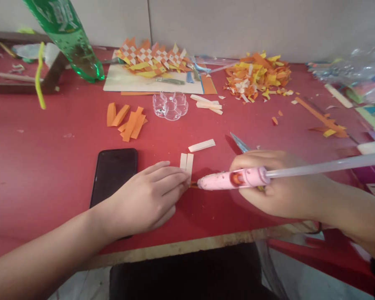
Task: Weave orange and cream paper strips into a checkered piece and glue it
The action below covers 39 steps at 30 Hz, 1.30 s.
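My right hand point(268, 196) is wrapped round a pink hot glue gun point(220, 180), with a long clear glue stick coming out of its back end. Its nozzle touches or nearly touches an orange paper strip point(194, 184). My left hand point(153, 193) is closed, fingertips pressed together on cream paper strips point(186, 161) that stand side by side and cross the orange one; their lower ends are hidden. A scissors blade point(240, 142) sticks out beyond my right hand; whether that hand also holds the scissors I cannot tell. Above lies a loose cream strip point(201, 145).
A black phone point(114, 175) lies beside my left hand. Farther back are orange strips point(131, 124), a clear plastic tray point(175, 112), a woven paper piece point(153, 58), a pile of paper scraps point(258, 77) and a green bottle point(76, 46). Plastic wrapping point(362, 66) sits at right.
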Each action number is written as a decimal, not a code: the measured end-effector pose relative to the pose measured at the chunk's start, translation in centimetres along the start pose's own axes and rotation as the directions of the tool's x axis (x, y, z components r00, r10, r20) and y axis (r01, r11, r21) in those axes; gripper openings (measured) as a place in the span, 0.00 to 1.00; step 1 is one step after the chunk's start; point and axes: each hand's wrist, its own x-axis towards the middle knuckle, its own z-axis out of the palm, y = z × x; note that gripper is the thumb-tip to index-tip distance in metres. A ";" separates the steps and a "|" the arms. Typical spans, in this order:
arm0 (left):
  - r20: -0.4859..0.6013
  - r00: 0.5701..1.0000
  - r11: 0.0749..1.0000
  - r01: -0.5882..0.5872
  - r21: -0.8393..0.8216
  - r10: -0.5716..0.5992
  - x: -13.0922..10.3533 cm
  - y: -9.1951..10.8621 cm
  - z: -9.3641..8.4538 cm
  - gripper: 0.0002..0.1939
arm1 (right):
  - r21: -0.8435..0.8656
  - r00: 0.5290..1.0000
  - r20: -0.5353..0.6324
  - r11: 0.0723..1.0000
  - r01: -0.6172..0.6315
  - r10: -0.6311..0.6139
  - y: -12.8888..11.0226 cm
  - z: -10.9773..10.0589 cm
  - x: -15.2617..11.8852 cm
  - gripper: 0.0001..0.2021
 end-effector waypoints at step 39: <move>0.001 1.000 1.000 0.018 -0.001 -0.018 0.0 0.0 0.1 0.16 | -0.020 0.999 0.037 0.999 -0.033 0.033 -0.6 -0.7 0.3 0.04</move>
